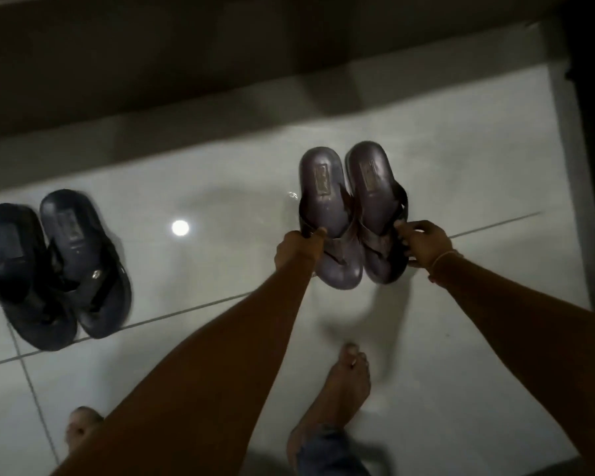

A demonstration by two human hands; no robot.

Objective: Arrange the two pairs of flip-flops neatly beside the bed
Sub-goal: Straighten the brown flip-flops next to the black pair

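Flip-flops: two pairs on the glossy white tile floor (461, 372), both pointing heels toward 12 o'clock.

Nearest, at 6 o'clock: two bare feet, right foot (340, 386) flat on the tile, left foot (81, 424) partly cut off behind the forearm. Jeans hem (327, 451) at the bottom edge.

Grey-purple pair (352, 214) at about 1 o'clock from frame centre, soles side by side and touching. Left hand (298, 247) pinches the outer strap edge of the left sandal; right hand (423, 243) has fingers closed on the outer strap edge of the right sandal. Hands sit apart, one on each side of the pair. Thin bangle (445, 261) on the right wrist. Cannot tell whether the pair is resting on the floor or slightly lifted.

Black pair (54, 266) at 9 o'clock, untouched, soles side by side, toes overlapping a grout line (186, 312).

Labels: each heel carries a rectangular stamped patch; text is too blurred to read.

Room: open tile between the pairs, with a ceiling light reflection (180, 228) in it. Farther out, at 12 o'clock, the dark bed edge (220, 80) runs across the frame just past the heels. Dark upright post (588, 132) at 2 o'clock bounds the right side.
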